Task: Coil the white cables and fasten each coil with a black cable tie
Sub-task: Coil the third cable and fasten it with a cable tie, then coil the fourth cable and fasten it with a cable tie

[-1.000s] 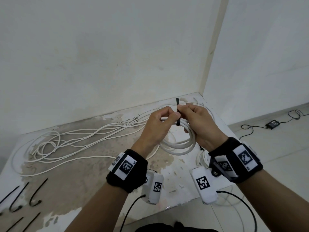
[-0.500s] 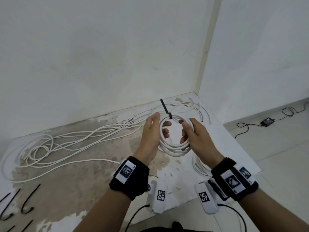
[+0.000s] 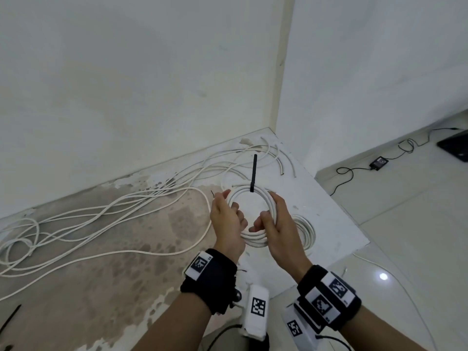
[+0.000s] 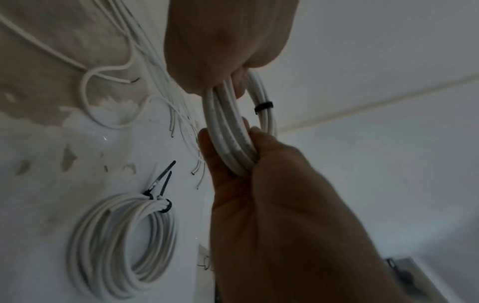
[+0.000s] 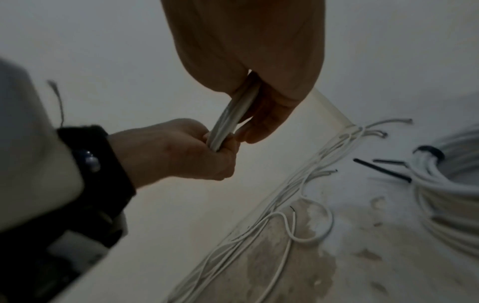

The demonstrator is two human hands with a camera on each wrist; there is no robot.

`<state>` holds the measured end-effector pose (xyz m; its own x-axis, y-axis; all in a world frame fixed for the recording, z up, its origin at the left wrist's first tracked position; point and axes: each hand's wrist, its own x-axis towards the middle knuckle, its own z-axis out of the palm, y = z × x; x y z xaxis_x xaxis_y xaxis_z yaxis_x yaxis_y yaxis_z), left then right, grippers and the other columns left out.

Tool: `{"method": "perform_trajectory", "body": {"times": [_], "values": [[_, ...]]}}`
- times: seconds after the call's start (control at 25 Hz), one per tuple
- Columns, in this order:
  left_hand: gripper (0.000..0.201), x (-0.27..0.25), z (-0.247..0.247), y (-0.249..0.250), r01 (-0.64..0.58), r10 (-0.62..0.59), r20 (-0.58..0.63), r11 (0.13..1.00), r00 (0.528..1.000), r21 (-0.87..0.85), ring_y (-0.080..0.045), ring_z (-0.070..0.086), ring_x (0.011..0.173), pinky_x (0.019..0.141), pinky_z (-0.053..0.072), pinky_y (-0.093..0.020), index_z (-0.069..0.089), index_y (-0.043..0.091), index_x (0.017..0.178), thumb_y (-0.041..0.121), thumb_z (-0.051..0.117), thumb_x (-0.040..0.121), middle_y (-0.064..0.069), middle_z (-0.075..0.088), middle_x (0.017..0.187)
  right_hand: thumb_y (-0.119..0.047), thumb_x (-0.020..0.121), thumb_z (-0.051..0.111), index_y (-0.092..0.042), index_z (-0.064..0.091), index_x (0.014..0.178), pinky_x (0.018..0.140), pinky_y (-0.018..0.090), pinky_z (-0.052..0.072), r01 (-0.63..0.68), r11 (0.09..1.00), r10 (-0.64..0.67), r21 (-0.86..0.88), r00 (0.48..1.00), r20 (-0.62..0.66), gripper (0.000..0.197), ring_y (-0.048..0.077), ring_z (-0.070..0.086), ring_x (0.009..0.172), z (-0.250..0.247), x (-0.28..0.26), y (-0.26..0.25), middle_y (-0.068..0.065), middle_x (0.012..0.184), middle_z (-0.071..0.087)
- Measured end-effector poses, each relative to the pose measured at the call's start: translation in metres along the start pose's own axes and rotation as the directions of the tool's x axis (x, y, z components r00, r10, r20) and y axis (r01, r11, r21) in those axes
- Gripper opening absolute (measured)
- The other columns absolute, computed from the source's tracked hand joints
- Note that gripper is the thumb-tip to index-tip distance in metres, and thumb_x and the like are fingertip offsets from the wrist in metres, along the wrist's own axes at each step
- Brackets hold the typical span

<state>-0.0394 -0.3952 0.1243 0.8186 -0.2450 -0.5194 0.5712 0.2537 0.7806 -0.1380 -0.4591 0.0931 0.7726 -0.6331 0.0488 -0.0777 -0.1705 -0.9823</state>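
The small white coil (image 3: 249, 219) is held up in the air above the counter (image 3: 336, 224), a little out from the wall corner. The left hand (image 3: 226, 224) has its fingers curled round the coil's left side, and the right hand (image 3: 277, 224) is wrapped round the right side, so both are closed on the loops. A black cable tie (image 3: 253, 173) circles the strands at the far top of the coil, its tail sticking straight up.

The tie looks cinched, so I judge this coil is about ready to be put down. To do it well, I would keep the loops flat and together in both hands, check that no strand has slipped outside the band, and lay the coil flat rather than drop it, so the loops do not spring.

Just to the right of the held coil, and below it on the counter, lies a finished bundle (image 4: 122, 244) with two black ties (image 4: 162, 184) at its far edge; that seems the natural spot, though the tails sticking out could snag. To the left of the held coil sprawl the loose white cables (image 3: 101, 224), some running toward the wall corner, near enough to catch a hand reaching over. Spare black ties (image 3: 10, 323) lie far left, at the counter's near edge. On the floor to the right sits a small black box (image 3: 378, 162) with its black lead.
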Motion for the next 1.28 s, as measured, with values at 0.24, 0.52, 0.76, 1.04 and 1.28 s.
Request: {"method": "perform_trajectory", "body": {"times": [0.24, 0.52, 0.76, 1.04, 1.28], "values": [[0.046, 0.004, -0.002, -0.018, 0.048, -0.068, 0.167, 0.991, 0.984, 0.125, -0.012, 0.032, 0.040, 0.042, 0.034, -0.023, 0.061, 0.012, 0.100, 0.043, 0.027, 0.105, 0.001, 0.035, 0.052, -0.024, 0.108, 0.042, -0.021, 0.050, 0.129, 0.057, 0.019, 0.047, -0.217, 0.962, 0.231, 0.168, 0.970, -0.070, 0.023, 0.009, 0.059, 0.061, -0.014, 0.010, 0.010, 0.003, 0.074, 0.058], [0.037, 0.005, -0.015, -0.046, -0.116, -0.278, 0.428, 0.711, 0.860, 0.694, -0.015, 0.064, 0.085, 0.095, 0.051, -0.039, 0.047, 0.017, 0.121, 0.046, 0.033, 0.103, 0.002, 0.057, 0.088, -0.025, 0.107, 0.045, -0.018, 0.048, 0.112, 0.045, 0.022, 0.037, -0.101, 0.985, 0.074, -0.139, 0.980, -0.186, 0.010, 0.009, 0.043, 0.043, -0.047, 0.017, 0.048, 0.009, 0.062, 0.054], [0.050, 0.021, -0.035, -0.046, -0.168, -0.362, 0.407, 0.538, 0.839, 0.826, -0.014, 0.065, 0.102, 0.089, 0.051, -0.030, 0.032, 0.020, 0.147, 0.043, 0.038, 0.103, 0.000, 0.057, 0.130, -0.024, 0.104, 0.052, -0.019, 0.058, 0.109, 0.048, 0.017, 0.044, -0.174, 0.948, 0.117, -0.267, 0.969, -0.216, 0.009, 0.009, 0.053, 0.046, -0.091, 0.032, 0.099, 0.008, 0.075, 0.063], [0.033, 0.040, -0.068, -0.056, -0.099, -0.437, 0.341, 0.488, 0.832, 0.867, -0.014, 0.063, 0.084, 0.072, 0.049, -0.025, 0.054, 0.015, 0.122, 0.038, 0.042, 0.102, -0.003, 0.065, 0.113, -0.046, 0.097, 0.049, -0.019, 0.065, 0.121, 0.088, 0.046, 0.043, -0.323, 0.624, 0.144, -0.711, 0.942, -0.302, 0.040, 0.038, 0.054, 0.106, -0.082, 0.035, 0.137, 0.016, 0.119, 0.059], [0.027, 0.083, -0.088, -0.060, -0.281, -0.178, 0.346, 0.310, 0.921, 0.908, -0.017, 0.061, 0.096, 0.081, 0.047, -0.027, 0.059, 0.014, 0.122, 0.027, 0.048, 0.101, -0.003, 0.063, 0.116, -0.083, 0.078, 0.050, -0.029, 0.034, 0.154, 0.094, 0.060, 0.046, -0.063, 0.527, 0.085, -0.848, 0.996, -0.021, 0.094, 0.038, 0.040, 0.135, -0.062, 0.015, 0.144, 0.015, 0.153, 0.035]]}}
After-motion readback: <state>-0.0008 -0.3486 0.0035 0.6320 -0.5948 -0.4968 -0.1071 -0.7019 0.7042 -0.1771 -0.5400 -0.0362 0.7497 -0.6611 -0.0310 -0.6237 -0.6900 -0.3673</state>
